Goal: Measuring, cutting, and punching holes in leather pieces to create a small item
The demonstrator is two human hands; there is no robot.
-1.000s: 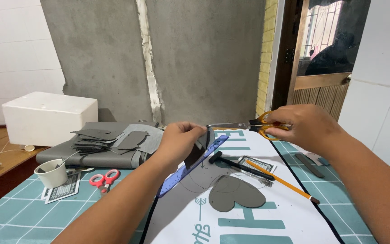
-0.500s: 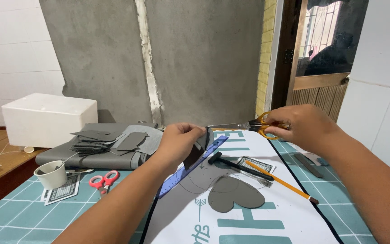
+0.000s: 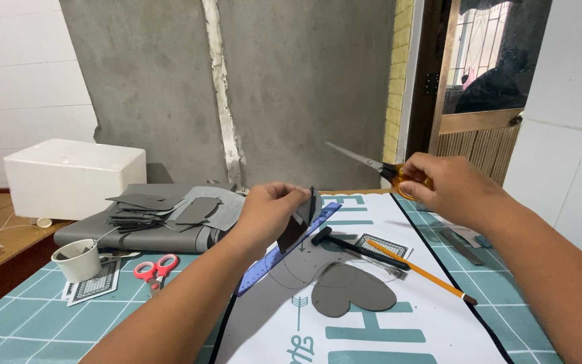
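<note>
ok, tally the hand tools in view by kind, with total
Scissors: 2 — orange-handled pair in the right hand, red-handled pair on the mat
Hammer: 1
Pencil: 1
Blue ruler: 1
Total: 5

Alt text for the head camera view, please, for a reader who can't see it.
The left hand pinches a dark grey cut piece upright while the right hand holds orange-handled scissors, blades shut, clear of it. Below on the table lie a blue ruler, hammer and pencil.

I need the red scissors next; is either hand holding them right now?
No, the red scissors lie untouched on the table, while the right hand holds orange-handled scissors.
</note>
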